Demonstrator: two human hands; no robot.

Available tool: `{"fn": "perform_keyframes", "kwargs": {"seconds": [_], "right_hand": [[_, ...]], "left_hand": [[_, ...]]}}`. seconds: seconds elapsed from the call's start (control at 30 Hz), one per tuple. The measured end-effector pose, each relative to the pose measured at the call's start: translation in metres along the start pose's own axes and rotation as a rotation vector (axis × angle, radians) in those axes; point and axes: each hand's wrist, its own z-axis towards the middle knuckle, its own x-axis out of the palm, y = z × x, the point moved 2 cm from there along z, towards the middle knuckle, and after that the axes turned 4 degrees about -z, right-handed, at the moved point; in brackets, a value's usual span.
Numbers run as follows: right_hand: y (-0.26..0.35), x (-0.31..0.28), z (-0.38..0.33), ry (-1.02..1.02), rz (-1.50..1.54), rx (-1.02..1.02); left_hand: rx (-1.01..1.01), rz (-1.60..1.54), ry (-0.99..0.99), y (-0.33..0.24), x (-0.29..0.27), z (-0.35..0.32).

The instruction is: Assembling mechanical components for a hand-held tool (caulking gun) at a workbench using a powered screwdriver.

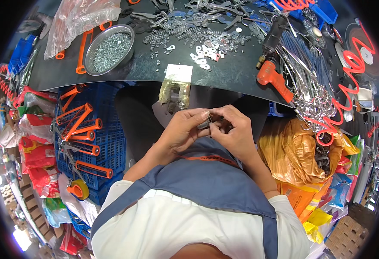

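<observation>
Both hands meet above my lap, just below the table's front edge. My left hand (181, 128) is closed on a small dark metal part (204, 124), with the thumb laid along its top. From the other side, my right hand (234, 129) pinches at the same part, its thumb and fingertips bent in close. Fingers hide most of the piece, so its exact kind does not show. Straight beyond the hands, a tape-wrapped fixture (165, 91) with a white plate (179, 73) juts from the table edge.
Small springs (159, 38), white metal plates (206, 52) and loose metal parts cover the table's far middle. A steel bowl (130, 48) of small fasteners sits left. An orange power driver (273, 78) lies right, beside metal rods (312, 93). Blue crates (112, 151) with orange-handled tools (84, 116) stand left.
</observation>
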Motion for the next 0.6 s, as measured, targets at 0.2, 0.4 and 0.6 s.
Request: {"fn": "perform_keyframes", "kwargs": {"seconds": [0.2,0.4,0.6], "right_hand": [[-0.007,0.001,-0.001,-0.004,-0.022,-0.012],[-0.001,0.006,0.001,-0.098,-0.17,-0.072],[-0.002,0.007,0.0,-0.031,-0.099,-0.088]], "left_hand": [[0.0,0.007,0.011,0.0,0.001,0.0],[0.004,-0.011,-0.021,0.001,-0.004,0.0],[0.002,0.008,-0.033,0.004,-0.008,0.0]]}}
